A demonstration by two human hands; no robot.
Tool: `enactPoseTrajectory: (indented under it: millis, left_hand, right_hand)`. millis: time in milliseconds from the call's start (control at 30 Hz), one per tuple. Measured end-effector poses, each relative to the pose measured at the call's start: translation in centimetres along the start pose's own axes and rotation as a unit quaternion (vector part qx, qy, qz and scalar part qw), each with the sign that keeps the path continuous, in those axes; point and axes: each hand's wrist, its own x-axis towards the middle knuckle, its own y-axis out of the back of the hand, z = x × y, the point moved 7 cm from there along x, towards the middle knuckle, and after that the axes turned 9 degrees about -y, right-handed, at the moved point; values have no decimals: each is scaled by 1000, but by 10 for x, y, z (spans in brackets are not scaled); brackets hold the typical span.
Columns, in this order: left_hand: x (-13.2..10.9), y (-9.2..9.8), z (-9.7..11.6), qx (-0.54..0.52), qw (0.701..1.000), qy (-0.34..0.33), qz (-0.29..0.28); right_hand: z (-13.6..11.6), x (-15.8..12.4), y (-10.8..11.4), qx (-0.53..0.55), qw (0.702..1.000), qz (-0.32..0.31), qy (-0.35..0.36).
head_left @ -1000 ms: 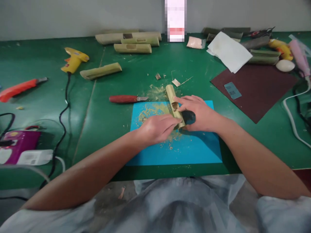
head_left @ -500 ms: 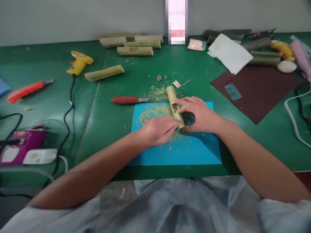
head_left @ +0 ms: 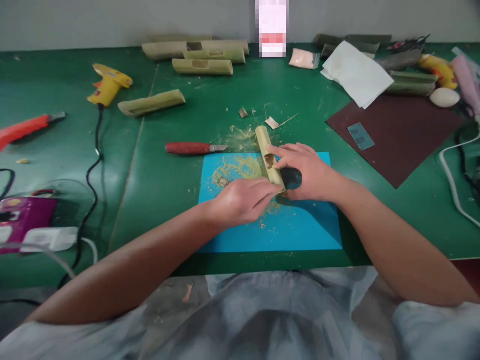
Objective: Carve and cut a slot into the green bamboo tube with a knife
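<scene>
A short pale bamboo tube [head_left: 264,146] with a cut window lies slanted across the top of a blue mat [head_left: 300,225]. My left hand [head_left: 242,200] pinches the tube's near end, fingers closed around it. My right hand [head_left: 309,172] rests against the tube's right side at the window, index finger stretched along it, with a dark tool handle [head_left: 292,178] gripped in the palm. Yellowish shavings [head_left: 234,172] are scattered on the mat beside the tube.
A red-handled knife [head_left: 191,148] lies left of the mat. Further out are a yellow glue gun [head_left: 107,85] with cord, an orange cutter [head_left: 22,129], several bamboo tubes [head_left: 202,66], dark sandpaper [head_left: 397,135], white paper [head_left: 356,72] and cables [head_left: 450,172] at right.
The hands and the tube stay almost where they were; only the camera view has shifted slightly, so the table's contents sit a little higher in the picture.
</scene>
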Motion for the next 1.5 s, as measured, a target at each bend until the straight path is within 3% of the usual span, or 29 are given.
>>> enactPoseTrajectory:
  millis: [433,533,700,900,1067,1500]
  left_hand:
    - [-4,-4,6,10,1000,2,-13]
    - [-7,4,8,10,1000,-5,-3]
    - [-7,15,0,2,997,70,30]
    - [-7,-1,1,0,1000,14,2]
    - [-9,1,-2,35,999,3,4]
    - [-2,0,0,6,1000,-16,-15]
  right_hand:
    - [2,-2,0,6,1000,4,0]
    - [1,-2,0,9,1000,3,6]
    - [1,0,-1,5,1000,-3,4]
    - [1,0,-1,13,1000,-4,4]
    - [0,-1,1,19,1000,3,8]
    - [4,-1,-1,6,1000,3,2]
